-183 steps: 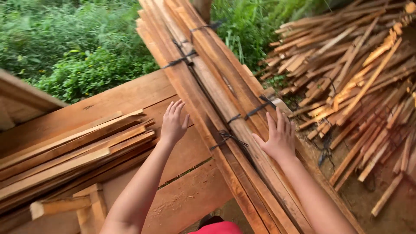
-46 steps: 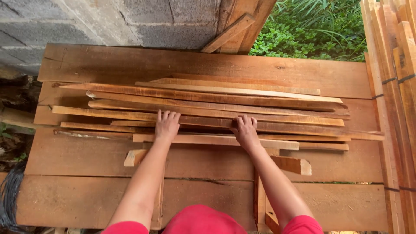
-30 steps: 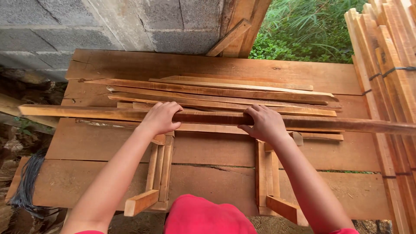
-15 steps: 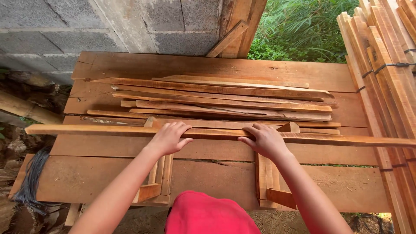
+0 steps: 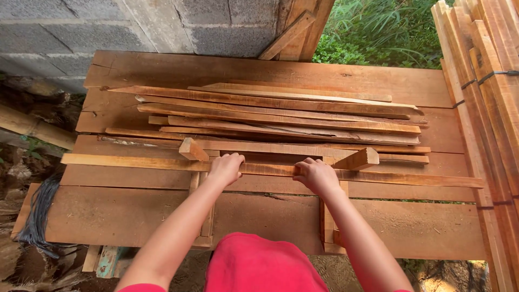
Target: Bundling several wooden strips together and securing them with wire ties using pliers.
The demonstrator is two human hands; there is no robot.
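A long thin wooden slat (image 5: 124,161) lies crosswise over two upright wooden cradle frames, one on the left (image 5: 193,149) and one on the right (image 5: 357,159), on a plank workbench (image 5: 119,216). My left hand (image 5: 226,167) is closed around the slat just right of the left frame. My right hand (image 5: 315,176) grips the same slat left of the right frame. Behind the slat lies a loose pile of similar slats (image 5: 281,113).
Bundled slats tied with dark straps (image 5: 486,70) lean along the right side. A grey block wall (image 5: 135,24) stands behind the bench, with green plants (image 5: 378,32) beside it. Dark strapping (image 5: 35,216) hangs at the bench's left end.
Both hands took one slat from the pile, lifted it and drew it toward me. It now rests lower, across the two cradle frames, with both hands still on it.
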